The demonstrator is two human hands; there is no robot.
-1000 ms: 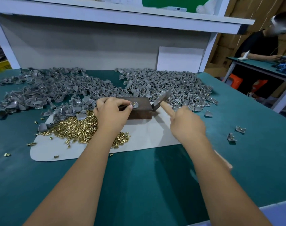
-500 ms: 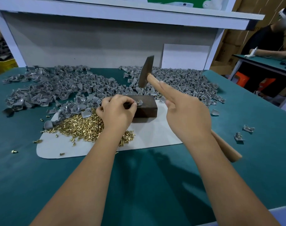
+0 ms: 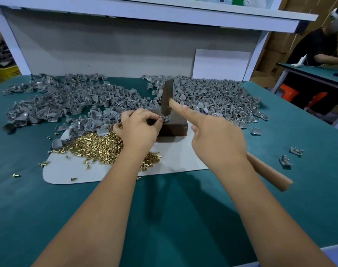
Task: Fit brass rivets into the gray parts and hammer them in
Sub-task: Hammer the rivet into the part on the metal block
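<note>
My left hand [image 3: 138, 130] pinches a small gray part [image 3: 165, 118] on top of the dark metal block [image 3: 174, 128]. My right hand [image 3: 216, 139] grips the wooden handle of a hammer [image 3: 167, 99], index finger stretched along the handle. The hammer head stands on the gray part on the block. A heap of brass rivets [image 3: 95, 146] lies on the white mat [image 3: 176, 160] just left of my left hand. Large piles of gray parts [image 3: 71, 101] cover the table behind the block.
Gray parts pile up to the block's right too [image 3: 218, 97]. A few loose gray parts [image 3: 285, 160] lie on the green table [image 3: 164, 218] at right. Stray rivets [image 3: 16, 175] lie at left. A white shelf frame [image 3: 125, 12] rises behind. Another person [image 3: 318, 49] works at far right.
The hammer was raised half a second ago; it has come down and its head now meets the part on the block. My left hand has kept its pinch on the part.
</note>
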